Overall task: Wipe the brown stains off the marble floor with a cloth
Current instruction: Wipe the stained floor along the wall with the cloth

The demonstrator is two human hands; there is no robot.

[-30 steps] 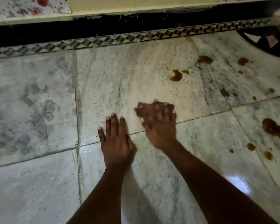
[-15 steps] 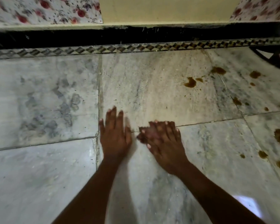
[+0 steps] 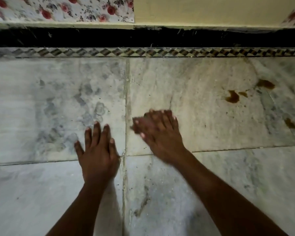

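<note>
My right hand (image 3: 157, 133) lies palm-down on the marble floor (image 3: 203, 120), blurred by motion, pressing a small dark brownish cloth (image 3: 136, 124) that shows only at my fingertips. My left hand (image 3: 99, 150) rests flat on the neighbouring tile with its fingers spread, holding nothing. Brown stains sit to the right of my right hand and apart from it: a curved blot (image 3: 232, 97), a patch (image 3: 265, 83) farther back, and a smaller one (image 3: 289, 123) near the right edge.
A black skirting band (image 3: 143, 37) and a checkered border strip (image 3: 143, 52) run along the wall ahead. Floral patterned fabric (image 3: 58, 9) hangs above it at the left. Grout lines cross between my hands.
Both hands have slid left across the floor. My left hand now lies past the vertical grout line, and the stains sit farther to the right in view.
</note>
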